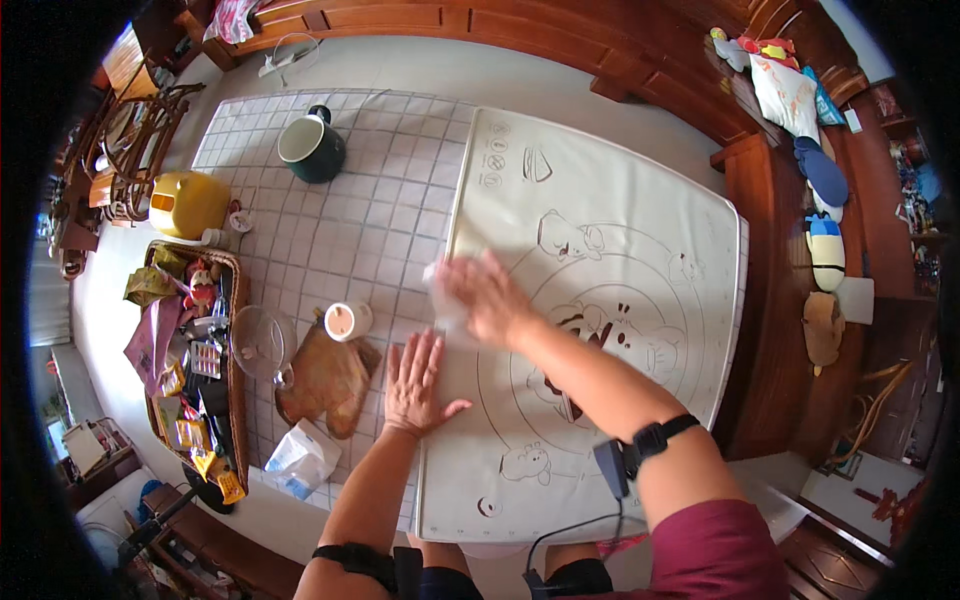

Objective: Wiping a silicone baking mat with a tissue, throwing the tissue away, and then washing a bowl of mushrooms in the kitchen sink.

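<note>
A cream baking mat [607, 172] printed with cartoon animals and rings lies on a table covered with a checked tablecloth [375, 195]. My right hand [487, 300], blurred, presses a white wipe [442, 300] onto the mat near its left edge. The wipe is partly hidden under my fingers, and its exact material is unclear. My left hand [415, 390] rests flat with fingers spread, across the mat's left edge and the tablecloth. Left of it stand a white cup-shaped container [349, 321] with a pinkish top, a brown wooden board [319, 382] and a white-and-blue packet [304, 457].
A dark green mug [315, 150] stands at the back left. Beside a clear glass lid [264, 339], a wicker basket [238, 420] holds packets and utensils. A yellow container [191, 202] sits behind the basket. Wooden benches [757, 300] border the table's right and far sides.
</note>
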